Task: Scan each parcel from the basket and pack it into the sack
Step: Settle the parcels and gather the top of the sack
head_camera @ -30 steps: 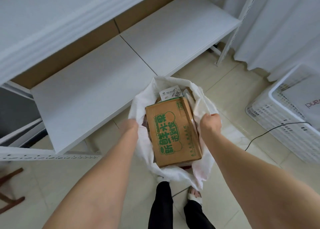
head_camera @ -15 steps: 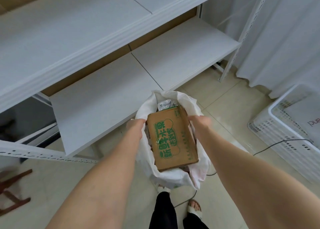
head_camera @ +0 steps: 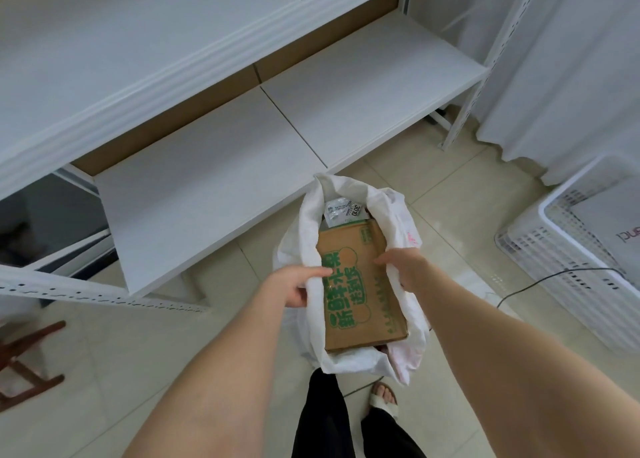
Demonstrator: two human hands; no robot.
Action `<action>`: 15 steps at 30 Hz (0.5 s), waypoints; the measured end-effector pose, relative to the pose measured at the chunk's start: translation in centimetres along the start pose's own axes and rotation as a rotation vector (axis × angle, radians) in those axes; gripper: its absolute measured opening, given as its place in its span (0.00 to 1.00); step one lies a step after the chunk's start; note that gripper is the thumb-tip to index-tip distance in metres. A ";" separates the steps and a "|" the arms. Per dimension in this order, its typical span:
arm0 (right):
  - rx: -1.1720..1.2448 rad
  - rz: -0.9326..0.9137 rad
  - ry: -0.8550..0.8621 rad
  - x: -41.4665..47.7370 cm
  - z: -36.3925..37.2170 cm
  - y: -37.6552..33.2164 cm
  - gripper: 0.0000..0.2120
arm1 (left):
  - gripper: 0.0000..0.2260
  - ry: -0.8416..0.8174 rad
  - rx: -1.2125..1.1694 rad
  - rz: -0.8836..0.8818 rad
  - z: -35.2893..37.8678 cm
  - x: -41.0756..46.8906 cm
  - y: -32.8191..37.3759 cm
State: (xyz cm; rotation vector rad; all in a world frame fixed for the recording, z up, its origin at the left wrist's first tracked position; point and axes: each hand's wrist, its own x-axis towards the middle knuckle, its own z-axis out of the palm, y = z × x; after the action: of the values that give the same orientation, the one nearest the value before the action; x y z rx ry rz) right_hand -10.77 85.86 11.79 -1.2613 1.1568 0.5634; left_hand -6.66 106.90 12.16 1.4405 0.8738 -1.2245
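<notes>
The left hand (head_camera: 300,284) pinched the white sack's (head_camera: 349,362) left rim. The right hand (head_camera: 403,263) gripped its right rim. A brown parcel (head_camera: 360,291) lay inside the sack; the basket (head_camera: 568,267) stood well apart at right

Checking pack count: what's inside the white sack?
The white sack holds a brown cardboard box with green print on top and a small labelled packet behind it. Anything beneath the box is covered.
</notes>
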 end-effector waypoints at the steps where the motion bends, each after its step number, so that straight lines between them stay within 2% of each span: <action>1: -0.050 -0.014 0.041 0.0 -0.3 0.1 0.23 | 0.22 0.009 0.127 -0.028 0.1 0.0 -0.4; 3: -0.071 -0.076 0.106 0.2 -0.7 0.4 0.23 | 0.18 0.061 0.333 -0.076 0.3 -0.4 -0.8; 5: -0.026 -0.105 0.104 -0.3 -0.8 0.2 0.21 | 0.16 0.156 0.463 -0.036 0.4 -0.9 -0.5; 6: 0.002 -0.113 0.094 -0.7 -0.8 -0.1 0.20 | 0.16 0.205 0.484 0.020 0.4 -1.1 -0.2; 8: 0.093 -0.143 0.037 -1.3 -1.2 -0.6 0.20 | 0.19 0.274 0.344 0.159 0.0 -1.2 0.4; 10: 0.109 -0.134 -0.063 -1.7 -1.8 -0.4 0.26 | 0.24 0.211 0.111 0.197 -0.7 -1.5 0.5; 11: 0.053 -0.107 -0.101 -1.6 -2.1 0.1 0.29 | 0.26 0.147 0.072 0.176 -0.9 -1.8 0.3; 13: -0.117 -0.011 -0.123 -1.7 -2.0 1.9 0.36 | 0.27 0.035 0.136 0.107 -0.7 -1.9 -0.9; 15: -0.411 0.042 -0.128 -1.8 -1.4 3.5 0.36 | 0.24 -0.025 0.238 0.051 0.0 -1.8 -2.0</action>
State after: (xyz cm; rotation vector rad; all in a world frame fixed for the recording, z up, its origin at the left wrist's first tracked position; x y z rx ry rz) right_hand -14.91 86.00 12.00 -1.5244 0.9912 0.9342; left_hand -8.96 107.53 13.46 1.6217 0.6872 -1.3394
